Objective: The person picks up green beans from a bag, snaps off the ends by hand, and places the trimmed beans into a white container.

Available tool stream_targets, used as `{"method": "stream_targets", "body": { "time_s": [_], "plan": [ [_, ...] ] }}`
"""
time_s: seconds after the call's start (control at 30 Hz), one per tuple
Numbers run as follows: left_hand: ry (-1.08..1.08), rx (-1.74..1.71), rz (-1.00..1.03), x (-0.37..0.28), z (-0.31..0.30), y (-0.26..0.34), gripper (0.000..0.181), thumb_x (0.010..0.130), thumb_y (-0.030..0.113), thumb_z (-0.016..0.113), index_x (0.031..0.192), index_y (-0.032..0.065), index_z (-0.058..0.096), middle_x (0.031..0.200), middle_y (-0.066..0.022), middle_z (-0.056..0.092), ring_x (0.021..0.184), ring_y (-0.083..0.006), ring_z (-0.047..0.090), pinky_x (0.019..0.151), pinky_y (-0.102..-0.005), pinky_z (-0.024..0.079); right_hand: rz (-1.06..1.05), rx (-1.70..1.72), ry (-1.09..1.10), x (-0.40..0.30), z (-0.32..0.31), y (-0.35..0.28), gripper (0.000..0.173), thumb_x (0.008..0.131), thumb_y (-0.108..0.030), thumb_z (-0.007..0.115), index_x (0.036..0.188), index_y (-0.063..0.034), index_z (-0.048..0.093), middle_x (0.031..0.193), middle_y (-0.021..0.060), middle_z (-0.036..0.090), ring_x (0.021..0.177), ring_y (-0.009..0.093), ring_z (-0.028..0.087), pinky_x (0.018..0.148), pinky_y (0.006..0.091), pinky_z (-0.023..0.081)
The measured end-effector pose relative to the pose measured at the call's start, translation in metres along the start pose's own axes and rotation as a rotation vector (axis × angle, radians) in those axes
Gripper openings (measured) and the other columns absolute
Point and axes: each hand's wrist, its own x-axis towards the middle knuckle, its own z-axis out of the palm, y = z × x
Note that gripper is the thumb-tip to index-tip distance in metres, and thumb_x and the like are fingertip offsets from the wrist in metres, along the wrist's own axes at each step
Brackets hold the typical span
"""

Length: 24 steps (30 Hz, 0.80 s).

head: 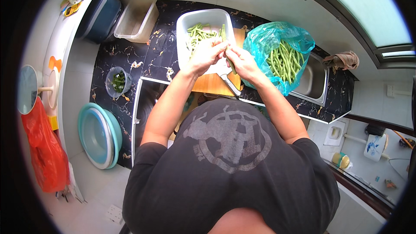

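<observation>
My left hand (207, 55) and my right hand (242, 62) meet over the near right part of a white plastic tub (181, 26). Both hold green beans (231, 65) between the fingertips; the bean ends stick out above and below my right fingers. Shorter bean pieces (198, 34) lie in the tub. Under my hands a knife (230, 85) with a metal handle rests on a wooden cutting board (208, 84), its blade partly hidden. To the right, an open teal plastic bag (256, 40) holds many whole green beans (286, 60).
A steel sink (307, 79) lies right of the bag, with a cloth (346, 60) behind it. On the left of the black counter (110, 52) are a clear container (136, 32), a small bowl of cut greens (109, 86) and nested basins (115, 130).
</observation>
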Motion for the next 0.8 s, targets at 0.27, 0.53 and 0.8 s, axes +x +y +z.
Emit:
{"method": "stream_targets", "body": {
  "time_s": [0.27, 0.53, 0.8],
  "plan": [
    [0.458, 0.624, 0.449, 0.004, -0.013, -0.031, 0.027, 0.096, 0.007, 0.052, 0.122, 0.0005, 0.06, 0.087, -0.0091, 0.068, 0.07, -0.0143, 0.063, 0.062, -0.0276, 0.051, -0.023, -0.53, 0.174, 0.037, 0.02, 0.029, 0.033, 0.096, -0.029, 0.051, 0.089, 0.0015, 0.063, 0.074, 0.0179, 0.061, 0.071, 0.028, 0.061, 0.065, 0.0388, 0.048],
    [0.451, 0.105, 0.012, -0.005, -0.051, -0.027, 0.026, 0.092, 0.016, 0.065, 0.113, 0.0007, 0.062, 0.069, 0.0022, 0.056, 0.056, -0.0028, 0.044, 0.049, -0.0193, 0.033, 0.369, -1.005, 0.597, -0.04, -0.098, 0.059, 0.027, 0.087, -0.029, 0.061, 0.093, -0.0023, 0.059, 0.092, 0.0195, 0.064, 0.089, 0.038, 0.064, 0.078, 0.0478, 0.05],
    [0.245, -0.387, -0.068, -0.004, 0.034, -0.029, 0.018, 0.096, 0.022, 0.059, 0.087, 0.0072, 0.053, 0.071, 0.0001, 0.051, 0.054, -0.0069, 0.04, 0.05, -0.0194, 0.031, 0.213, -0.859, 0.681, -0.077, -0.152, 0.078, 0.022, 0.089, -0.024, 0.06, 0.093, -0.0031, 0.065, 0.095, 0.02, 0.063, 0.09, 0.039, 0.063, 0.076, 0.0479, 0.05]
  ]
}}
